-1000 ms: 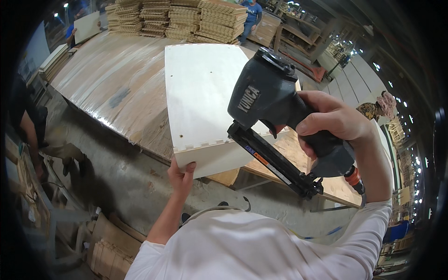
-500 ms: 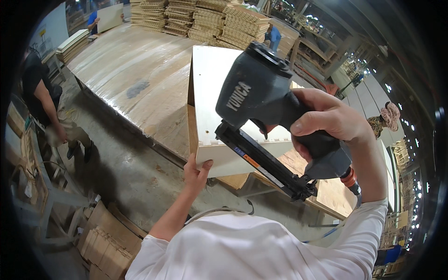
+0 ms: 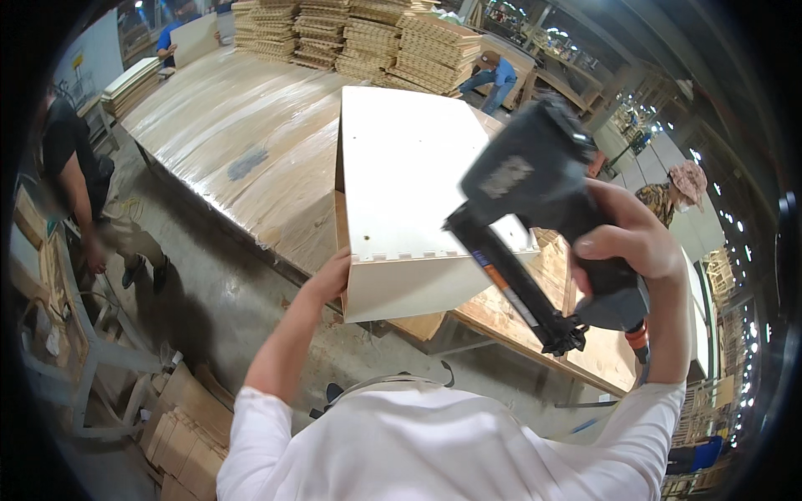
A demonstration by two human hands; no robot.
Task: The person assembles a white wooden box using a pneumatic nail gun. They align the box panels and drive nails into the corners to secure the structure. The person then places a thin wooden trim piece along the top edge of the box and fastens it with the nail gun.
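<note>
A black pneumatic nail gun [image 3: 535,192] is held up by my right hand [image 3: 631,238], its fingers wrapped round the grip. An orange fitting [image 3: 637,336] joins an air hose at the handle's base. Left of the gun, a pale wooden box [image 3: 401,175] sits near the table's front edge, with interlocking joints along its near top edge. My left hand [image 3: 332,277] presses against the box's left near corner; its fingertips are hidden behind the side. The gun's nose hangs over the right part of the box, and whether it touches the wood cannot be made out.
A large worktable [image 3: 225,142] spreads out behind the box. Stacks of slotted wooden pieces [image 3: 368,42] stand along its far side. One person [image 3: 79,167] stands at left, others work at the back and right. Wooden boards [image 3: 188,417] lie at lower left.
The nail gun and my right hand have moved right, uncovering more of the box top. My left hand has slid from the front face to the box's left side.
</note>
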